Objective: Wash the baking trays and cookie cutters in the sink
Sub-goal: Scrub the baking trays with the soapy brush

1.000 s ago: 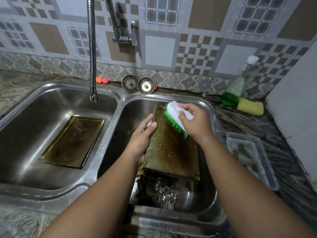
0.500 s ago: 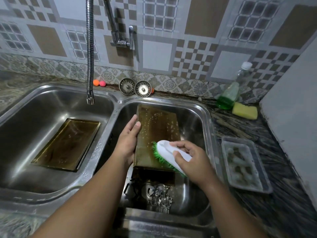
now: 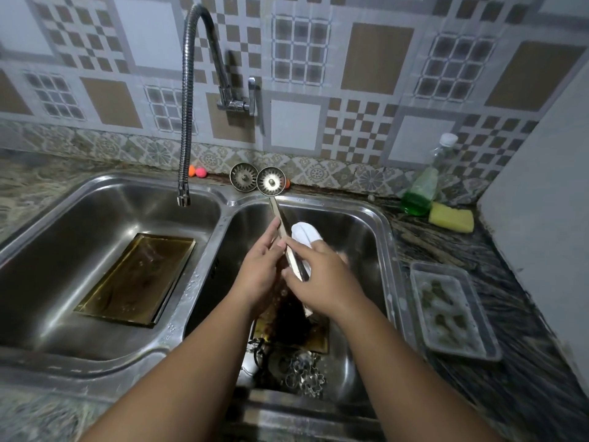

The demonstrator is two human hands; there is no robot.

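Observation:
A baking tray point(image 3: 281, 222) stands on its edge in the right basin point(image 3: 360, 231), turned so that I see it almost edge-on. My left hand point(image 3: 258, 275) holds it from the left side, fingers along its face and thumb at its rim. My right hand point(image 3: 322, 279) grips a white scrubbing brush point(image 3: 302, 234) against the tray's right side; its bristles are hidden. A second brown tray point(image 3: 137, 279) lies flat in the left basin point(image 3: 79, 218). Metal cookie cutters point(image 3: 304, 374) lie at the front of the right basin, below my arms.
The flexible tap spout point(image 3: 185, 122) hangs over the left basin. Two sink strainers point(image 3: 258, 180) lean on the back ledge. A soap bottle point(image 3: 420, 189) and yellow sponge point(image 3: 451, 217) stand back right. A clear plastic tray point(image 3: 452, 307) lies on the counter to the right.
The tray has been tipped up from lying face-up to standing on its edge. The brush has moved from the tray's near end to its right side, and the view has tilted up.

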